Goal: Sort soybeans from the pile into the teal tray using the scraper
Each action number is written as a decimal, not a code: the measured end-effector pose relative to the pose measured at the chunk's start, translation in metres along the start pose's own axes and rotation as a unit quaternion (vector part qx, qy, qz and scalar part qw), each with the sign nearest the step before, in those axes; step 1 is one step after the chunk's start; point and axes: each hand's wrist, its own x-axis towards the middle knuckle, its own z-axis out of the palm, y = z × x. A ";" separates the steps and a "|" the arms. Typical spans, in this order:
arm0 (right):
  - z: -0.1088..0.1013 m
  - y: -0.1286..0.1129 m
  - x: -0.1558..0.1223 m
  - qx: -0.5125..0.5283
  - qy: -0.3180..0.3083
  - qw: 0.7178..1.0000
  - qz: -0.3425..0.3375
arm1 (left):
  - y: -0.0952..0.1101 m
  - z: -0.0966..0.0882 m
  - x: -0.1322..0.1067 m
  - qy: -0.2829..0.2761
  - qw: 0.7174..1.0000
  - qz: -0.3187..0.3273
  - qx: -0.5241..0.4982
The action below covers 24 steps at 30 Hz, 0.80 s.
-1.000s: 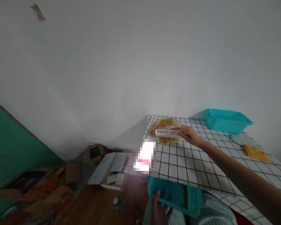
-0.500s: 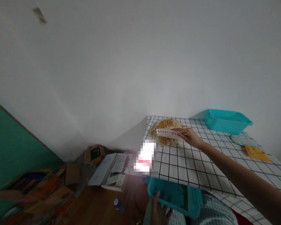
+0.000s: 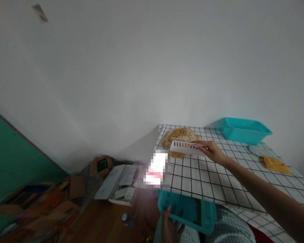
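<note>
My right hand (image 3: 214,152) grips the right end of a white slotted plastic piece (image 3: 183,148), perhaps a shallow tray, with the fingers wrapped round its edge. This piece is over the near side of a spread of yellowish beans or grains (image 3: 179,132) mixed with paler, finer bits, and hides part of them. Below the table's front edge, my left hand (image 3: 171,230) grips the near left rim of a teal plastic tub (image 3: 206,227) above my lap. The tub's inside is dark, and I cannot make out what lies in it.
A checked cloth covers the table (image 3: 200,179). At its back right stand a larger teal basin (image 3: 240,135) and a yellow cloth (image 3: 276,164). A bright pixelated patch covers the table's left edge. Boxes (image 3: 124,189) and a small bottle (image 3: 126,218) are on the floor at left.
My right hand has drawn the white slotted piece slightly toward me and to the right, uncovering more of the grains behind it. My left hand still grips the tub.
</note>
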 end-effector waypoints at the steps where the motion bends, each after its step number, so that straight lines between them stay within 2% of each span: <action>1: 0.002 0.002 -0.001 -0.002 0.004 1.000 0.005 | 0.000 0.000 -0.001 0.001 1.000 0.000 -0.002; 5: 0.007 0.006 -0.006 -0.008 0.007 1.000 0.023 | 0.002 0.000 -0.008 0.019 1.000 0.014 -0.008; 9: 0.005 0.003 -0.016 0.006 0.000 1.000 0.017 | 0.002 -0.009 -0.008 0.034 0.999 0.014 -0.019; 13: 0.001 -0.002 -0.025 0.015 -0.004 1.000 0.022 | 0.002 -0.016 -0.006 0.011 1.000 0.004 -0.016; 16: -0.001 -0.004 -0.031 0.016 0.002 1.000 0.026 | 0.004 -0.015 -0.009 -0.003 1.000 -0.012 -0.013; 24: -0.003 -0.014 -0.049 -0.005 0.027 0.999 0.025 | 0.011 -0.010 -0.017 0.007 0.999 -0.022 -0.025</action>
